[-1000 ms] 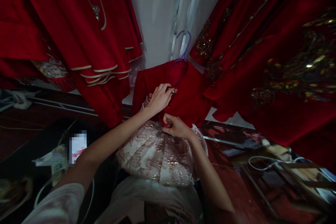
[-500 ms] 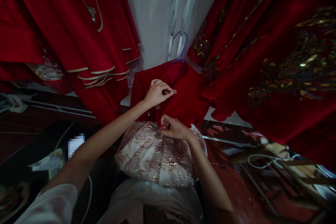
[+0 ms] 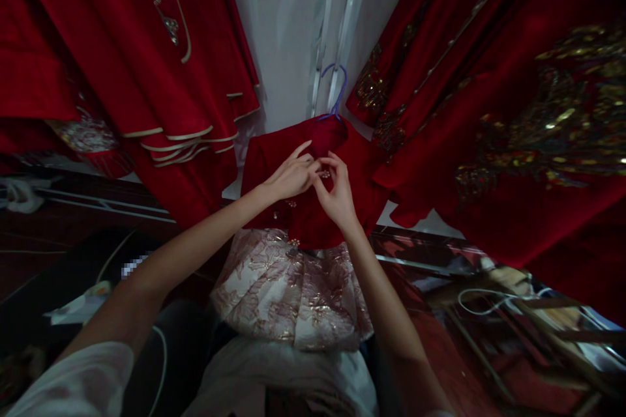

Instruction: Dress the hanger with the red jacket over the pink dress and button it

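A short red jacket [image 3: 362,176] hangs on a purple hanger [image 3: 341,91], above a pale pink brocade skirt [image 3: 293,300] with metallic flowers. My left hand [image 3: 293,176] pinches at the jacket's front opening near the neck, fingertips closed around a jewelled button [image 3: 324,174]. From the other side, my right hand [image 3: 337,194] meets it, thumb and forefinger curved in a pinch on the same button. Exactly which fingertip bears on the button or the cloth edge is partly hidden. Lower down the front sit another jewelled button [image 3: 292,203] and one at the waist [image 3: 294,243].
Red garments with pale trim [image 3: 195,98] hang at left. A red garment with gold sequin embroidery [image 3: 548,124] hangs close by on the right. Behind the jacket is a pale wall [image 3: 278,32] with metal rails. A wooden frame with a white cable [image 3: 489,303] stands lower right.
My right hand has left the waist button and moved up to the neck button beside my left hand. My left hand has stayed near that upper button.
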Demonstrator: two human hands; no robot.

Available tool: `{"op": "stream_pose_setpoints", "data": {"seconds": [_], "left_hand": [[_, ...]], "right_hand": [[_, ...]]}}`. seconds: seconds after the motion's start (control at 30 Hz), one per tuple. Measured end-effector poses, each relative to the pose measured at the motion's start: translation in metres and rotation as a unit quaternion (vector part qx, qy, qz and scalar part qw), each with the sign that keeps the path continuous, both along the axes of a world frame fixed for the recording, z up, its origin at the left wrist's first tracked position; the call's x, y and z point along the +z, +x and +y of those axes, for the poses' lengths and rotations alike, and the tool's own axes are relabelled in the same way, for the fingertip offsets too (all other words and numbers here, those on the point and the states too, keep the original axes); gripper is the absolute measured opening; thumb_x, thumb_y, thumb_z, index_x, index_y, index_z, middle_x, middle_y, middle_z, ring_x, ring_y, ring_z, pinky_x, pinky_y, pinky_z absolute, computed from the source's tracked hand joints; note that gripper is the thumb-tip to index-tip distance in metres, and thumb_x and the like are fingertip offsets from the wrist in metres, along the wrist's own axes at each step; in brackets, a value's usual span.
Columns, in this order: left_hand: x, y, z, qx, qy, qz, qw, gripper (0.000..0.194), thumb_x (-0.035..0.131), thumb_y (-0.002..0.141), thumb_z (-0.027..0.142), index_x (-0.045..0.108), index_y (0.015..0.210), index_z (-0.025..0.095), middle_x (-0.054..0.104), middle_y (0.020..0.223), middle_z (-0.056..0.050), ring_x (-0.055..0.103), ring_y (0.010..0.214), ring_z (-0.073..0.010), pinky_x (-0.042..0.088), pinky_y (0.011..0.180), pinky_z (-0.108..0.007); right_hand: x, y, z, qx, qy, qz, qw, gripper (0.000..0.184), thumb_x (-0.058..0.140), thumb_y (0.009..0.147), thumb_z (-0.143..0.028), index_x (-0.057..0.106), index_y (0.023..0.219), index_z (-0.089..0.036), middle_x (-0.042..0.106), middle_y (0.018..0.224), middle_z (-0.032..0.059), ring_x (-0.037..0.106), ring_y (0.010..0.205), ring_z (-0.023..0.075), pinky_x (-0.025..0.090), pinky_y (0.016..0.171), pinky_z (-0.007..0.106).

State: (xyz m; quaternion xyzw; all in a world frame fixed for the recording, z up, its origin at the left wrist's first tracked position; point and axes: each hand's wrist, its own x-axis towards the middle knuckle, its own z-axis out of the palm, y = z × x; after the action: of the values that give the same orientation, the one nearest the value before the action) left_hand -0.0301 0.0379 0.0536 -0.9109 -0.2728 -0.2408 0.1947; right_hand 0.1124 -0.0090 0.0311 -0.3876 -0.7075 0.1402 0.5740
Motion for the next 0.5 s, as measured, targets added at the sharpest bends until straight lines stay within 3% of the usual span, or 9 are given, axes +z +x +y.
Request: {"op": "stream_pose_setpoints", "data": {"seconds": [0.1,0.23,0.37,0.43,0.5], "left_hand": [[-0.004,-0.002,0.001,0.059,-0.041,0.053,0.996,0.022,0.042,0.088,0.02,0.06,0.097,0.011,0.065,0.082,-0.007,0.062,0.077,-0.0174,0.041,0.096,-0.038],[-0.017,-0.02,0.011,0.215,-0.086,0.044,0.972,0.023,0.043,0.081,0.013,0.064,0.088,0.007,0.066,0.079,-0.015,0.064,0.081,-0.026,0.042,0.088,-0.042],[-0.024,-0.044,0.022,0.307,-0.098,-0.013,0.946,0.034,0.037,0.081,0.012,0.065,0.099,0.006,0.067,0.086,-0.017,0.063,0.095,-0.0312,0.031,0.1,-0.05],[-0.024,-0.051,0.021,0.329,-0.102,-0.033,0.938,0.041,0.038,0.083,0.015,0.058,0.115,0.002,0.064,0.106,-0.022,0.055,0.112,-0.0356,0.02,0.107,-0.054],[-0.024,-0.052,0.017,0.363,-0.101,-0.054,0.925,0.051,0.042,0.084,0.022,0.046,0.131,0.003,0.05,0.131,-0.025,0.04,0.128,-0.0411,0.011,0.109,-0.06]], "right_hand": [[0.003,-0.019,0.023,0.015,-0.072,0.032,0.997,0.066,0.043,0.086,-0.057,0.033,0.134,-0.013,0.037,0.141,0.0186,0.028,0.138,0.0248,0.03,0.11,0.043],[0.001,-0.015,0.034,-0.134,-0.189,0.001,0.973,0.098,0.05,0.075,-0.07,0.025,0.137,0.003,0.029,0.142,0.033,0.022,0.138,0.04,0.024,0.108,0.054],[0.006,0.023,0.037,-0.295,-0.155,-0.068,0.94,0.09,0.047,0.079,-0.067,0.033,0.131,0.005,0.042,0.129,0.0355,0.036,0.127,0.0427,0.029,0.102,0.055],[0.012,0.044,0.043,-0.33,-0.168,-0.103,0.923,0.082,0.045,0.081,-0.066,0.042,0.121,0.004,0.049,0.119,0.0343,0.044,0.12,0.0427,0.032,0.098,0.054],[0.018,0.06,0.05,-0.354,-0.173,-0.13,0.91,0.077,0.044,0.082,-0.066,0.045,0.116,0.002,0.052,0.115,0.0333,0.047,0.115,0.0422,0.034,0.096,0.053]]}}
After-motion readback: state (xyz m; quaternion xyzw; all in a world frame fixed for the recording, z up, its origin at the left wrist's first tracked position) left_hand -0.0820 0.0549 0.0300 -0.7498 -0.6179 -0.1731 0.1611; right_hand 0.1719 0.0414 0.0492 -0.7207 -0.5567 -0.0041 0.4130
